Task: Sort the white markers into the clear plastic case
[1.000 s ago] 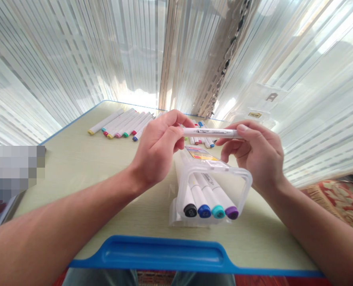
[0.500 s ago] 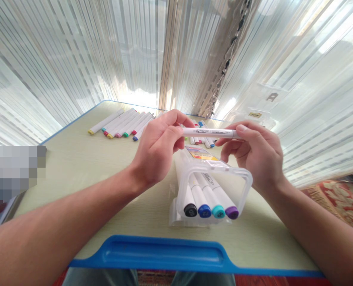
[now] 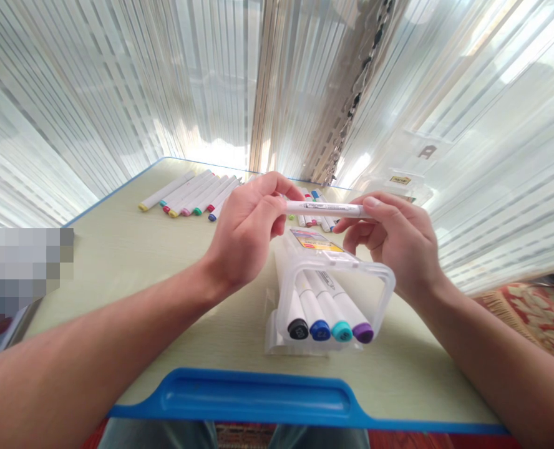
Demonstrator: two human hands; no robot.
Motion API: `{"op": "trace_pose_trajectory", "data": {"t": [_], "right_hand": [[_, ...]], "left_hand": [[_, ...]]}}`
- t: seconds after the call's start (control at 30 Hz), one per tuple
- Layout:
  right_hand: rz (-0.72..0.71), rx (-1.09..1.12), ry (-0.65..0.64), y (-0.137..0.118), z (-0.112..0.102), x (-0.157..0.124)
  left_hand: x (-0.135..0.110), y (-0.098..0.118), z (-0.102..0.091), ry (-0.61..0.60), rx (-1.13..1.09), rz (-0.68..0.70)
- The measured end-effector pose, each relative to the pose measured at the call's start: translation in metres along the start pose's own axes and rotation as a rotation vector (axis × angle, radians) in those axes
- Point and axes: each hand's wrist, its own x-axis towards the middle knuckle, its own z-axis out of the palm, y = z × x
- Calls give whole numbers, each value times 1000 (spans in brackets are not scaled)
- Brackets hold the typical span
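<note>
A white marker [image 3: 328, 209] lies level in the air between my two hands. My left hand [image 3: 249, 227] pinches its left end, and my right hand [image 3: 392, 234] has thumb and fingers closed on the right end. The marker's end colours are covered by my fingers. Just below stands a clear plastic case [image 3: 389, 274], its open end facing me. Inside it lie several white markers side by side, with a black cap [image 3: 298, 328], a blue cap [image 3: 320, 330], a turquoise cap [image 3: 342, 331] and a purple cap [image 3: 364, 333] toward me.
Several loose markers [image 3: 197, 194] lie at the table's back left, and more markers [image 3: 324, 218] lie behind my hands. A clear plastic piece [image 3: 412, 181] stands at the back right. The table [image 3: 165, 337] has a blue tray edge [image 3: 258, 396] in front; striped curtains [image 3: 188, 81] hang behind.
My right hand has shifted slightly left along with the marker's right end. My left hand and the case are nearly unmoved.
</note>
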Motion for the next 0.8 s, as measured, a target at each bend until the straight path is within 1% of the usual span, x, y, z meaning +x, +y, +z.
{"op": "trace_pose_trajectory", "data": {"t": [0.37, 0.8], "right_hand": [[25, -14, -13, 0, 0, 1], [47, -3, -39, 1, -2, 4]], "left_hand": [[0, 1, 0, -5, 39, 47], [-5, 4, -2, -40, 181, 108]]}}
